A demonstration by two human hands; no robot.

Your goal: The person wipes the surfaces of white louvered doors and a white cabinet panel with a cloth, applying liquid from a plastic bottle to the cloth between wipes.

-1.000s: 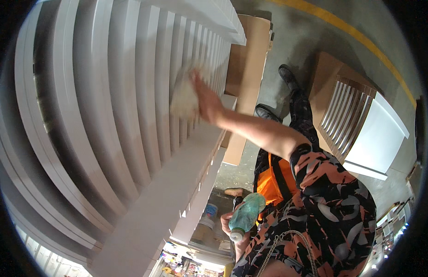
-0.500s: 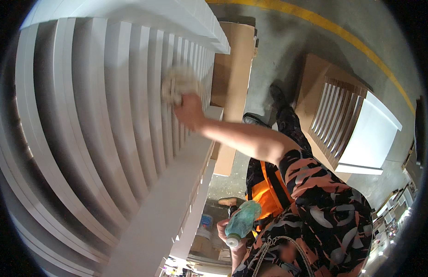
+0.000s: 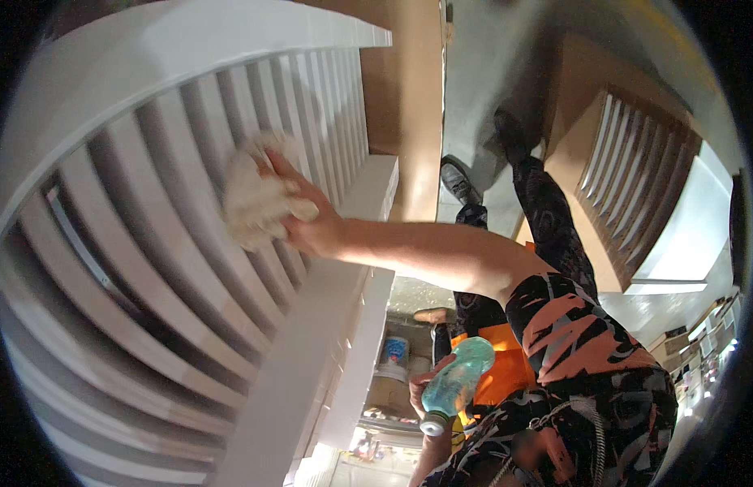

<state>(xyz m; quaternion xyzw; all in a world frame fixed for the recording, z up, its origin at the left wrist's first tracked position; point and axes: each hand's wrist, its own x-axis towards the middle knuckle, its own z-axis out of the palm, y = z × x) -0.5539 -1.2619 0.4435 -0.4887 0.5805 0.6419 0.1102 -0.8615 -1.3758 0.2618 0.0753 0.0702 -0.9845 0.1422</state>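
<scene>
A large white slatted panel (image 3: 263, 390), like a louvered shutter, fills the left side, its slats bending with the lens. My right hand (image 3: 316, 215) reaches across it, fingers closed on a crumpled cream cloth (image 3: 259, 199) that lies against the slats. The cloth is slightly blurred and covers part of several slats. Lower down, my left hand (image 3: 423, 394) is wrapped round a green-tinted clear plastic bottle (image 3: 458, 377). The bottle is tilted, its pale cap toward the lower left, and stays close to my body, away from the panel. Some left fingers are hidden behind it.
Brown cardboard (image 3: 413, 105) lies beyond the panel's right edge. At the right, another white slatted piece (image 3: 628, 174) rests on cardboard on the concrete floor. A white bucket (image 3: 394, 355) with a blue label stands below. Dark shoes (image 3: 459, 180) and an orange garment (image 3: 502, 361) show near me.
My right hand and the cloth have moved left and slightly down over the slats. The whole view has shifted, and the bottle, still held, appears farther right and a little higher.
</scene>
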